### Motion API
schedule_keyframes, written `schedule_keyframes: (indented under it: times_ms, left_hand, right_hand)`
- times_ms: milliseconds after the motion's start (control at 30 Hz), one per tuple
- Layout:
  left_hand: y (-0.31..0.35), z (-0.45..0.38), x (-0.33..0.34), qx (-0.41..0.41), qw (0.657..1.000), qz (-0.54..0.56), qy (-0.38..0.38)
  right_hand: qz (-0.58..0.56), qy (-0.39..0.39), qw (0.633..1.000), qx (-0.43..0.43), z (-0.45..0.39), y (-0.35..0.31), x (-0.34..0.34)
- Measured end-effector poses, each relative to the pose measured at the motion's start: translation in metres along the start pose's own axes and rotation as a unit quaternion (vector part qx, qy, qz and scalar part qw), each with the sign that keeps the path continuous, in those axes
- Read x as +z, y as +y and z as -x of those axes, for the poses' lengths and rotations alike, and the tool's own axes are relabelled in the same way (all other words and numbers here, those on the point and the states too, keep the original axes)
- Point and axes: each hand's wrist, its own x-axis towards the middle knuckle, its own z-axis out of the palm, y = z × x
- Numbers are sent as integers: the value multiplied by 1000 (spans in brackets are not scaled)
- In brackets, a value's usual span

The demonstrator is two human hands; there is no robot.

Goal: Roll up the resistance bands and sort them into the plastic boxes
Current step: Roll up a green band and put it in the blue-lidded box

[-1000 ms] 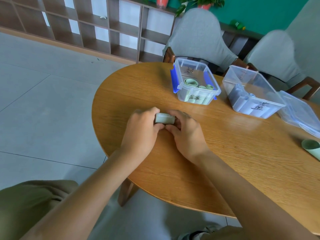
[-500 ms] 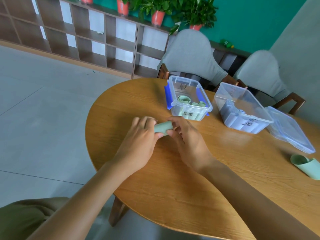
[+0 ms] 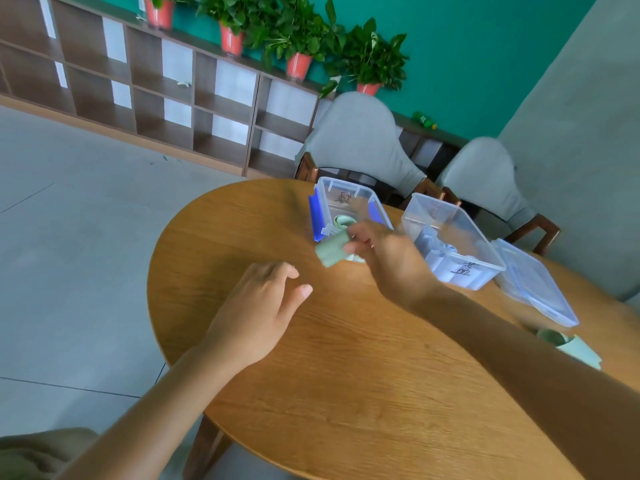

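My right hand (image 3: 388,258) grips a rolled pale green resistance band (image 3: 331,251) and holds it just in front of the near wall of the clear box with blue latches (image 3: 346,199). Inside that box lies another green roll (image 3: 343,221). My left hand (image 3: 259,306) hovers over the round wooden table (image 3: 346,393), fingers apart, holding nothing. A second clear box (image 3: 450,237) with a handwritten label stands to the right and holds bluish rolls. One more green roll (image 3: 571,348) lies at the table's right edge, partly hidden by my right forearm.
A clear lid (image 3: 533,289) lies on the table right of the second box. Two grey chairs (image 3: 356,140) stand behind the table. A wooden shelf unit (image 3: 156,91) with potted plants runs along the green wall. Grey floor lies to the left.
My right hand has lifted the rolled green band off the table and carried it toward the blue-latched box. My left hand has let go and opened. The camera has tilted up.
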Motion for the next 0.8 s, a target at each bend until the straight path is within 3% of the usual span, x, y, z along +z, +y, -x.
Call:
schedule_keyframes:
  times_ms: [100,233,367,533,800]
  left_hand:
    - [-1,0,1,18,999,-32,-6]
    - [-2,-1,6,27,997,-67,-5]
    - [1,1,10,39,993,-115,2]
    - [0,0,11,44,991,-125,6]
    - [1,-1,11,44,988,-146,-9]
  right_hand:
    - [65,21,997,27,-28,22,-21]
    - [258,-3,966,22,-65,50,-33]
    - [298,7,954,36,-88,52,-32]
    - [370,-30,928,27,-99,55,-19]
    - [388,-101,916,19,-101,57,-14]
